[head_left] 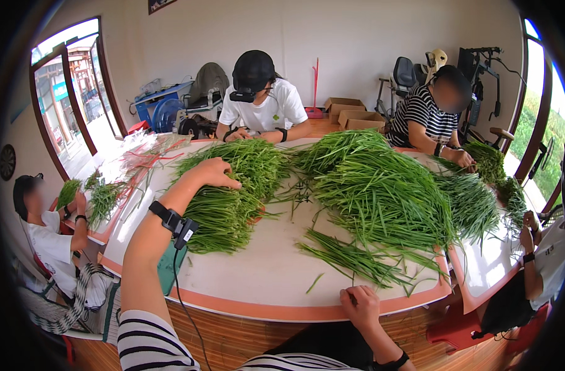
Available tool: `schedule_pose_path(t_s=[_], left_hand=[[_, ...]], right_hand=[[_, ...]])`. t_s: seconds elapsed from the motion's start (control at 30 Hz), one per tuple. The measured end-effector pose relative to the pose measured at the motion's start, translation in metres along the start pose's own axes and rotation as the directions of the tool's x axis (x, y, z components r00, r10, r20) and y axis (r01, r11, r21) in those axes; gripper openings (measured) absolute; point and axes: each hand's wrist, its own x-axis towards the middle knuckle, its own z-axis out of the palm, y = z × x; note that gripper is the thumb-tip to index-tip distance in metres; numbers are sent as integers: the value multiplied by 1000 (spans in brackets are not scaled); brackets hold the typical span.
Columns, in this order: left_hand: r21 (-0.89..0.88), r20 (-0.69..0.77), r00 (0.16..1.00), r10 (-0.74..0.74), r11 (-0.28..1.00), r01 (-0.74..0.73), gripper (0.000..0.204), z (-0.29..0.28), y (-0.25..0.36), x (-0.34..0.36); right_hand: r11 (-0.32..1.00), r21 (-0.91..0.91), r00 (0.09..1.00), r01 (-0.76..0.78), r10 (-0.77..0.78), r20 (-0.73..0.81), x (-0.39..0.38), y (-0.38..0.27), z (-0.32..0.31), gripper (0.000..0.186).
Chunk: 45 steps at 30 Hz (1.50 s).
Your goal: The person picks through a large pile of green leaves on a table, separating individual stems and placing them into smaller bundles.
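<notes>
My left hand (215, 174) reaches over the left heap of long green stalks (223, 216), which look like garlic chives. Its thumb stands apart from the fingers, whose tips are partly hidden against the greens; I see nothing gripped. At the table's near edge, my right hand (361, 306) rests with curled fingers and nothing visible in them. Closest to it is a small loose bunch of stalks (356, 260), lying apart from the hand. Beyond that bunch rises a larger heap of green stalks (381, 185). A strapped black device (174, 226) with a cable sits on my left forearm.
Co-workers sit around the white table (276, 284): a person in white (270, 105) opposite, a person in stripes (428, 114) handling greens at far right, others at both sides. Plastic bags (134, 154) lie at the left. A green object (171, 269) is below my left forearm.
</notes>
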Motion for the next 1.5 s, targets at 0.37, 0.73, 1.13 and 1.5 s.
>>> schedule_pose_path(t_s=[0.37,0.73,1.13,1.5], left_hand=[[-207,-525,841,134,938,-278,49,11,95,-90],[-517,-638,723,-265,843,-148,34,187,104,-194],[-551,-665,649,-369,829,-93,32,201,111,-209],[-509,-660,669,-344,858,-61,20,199,105,-206]], right_hand=[[997,-34,992,66,-62,111,2,-6,-14,7],[592,5,518,806,-710,477,3,-209,-137,10],[515,209,353,831,-780,517,-79,-267,-131,18],[713,-131,682,688,-575,451,-1,-83,-26,17]])
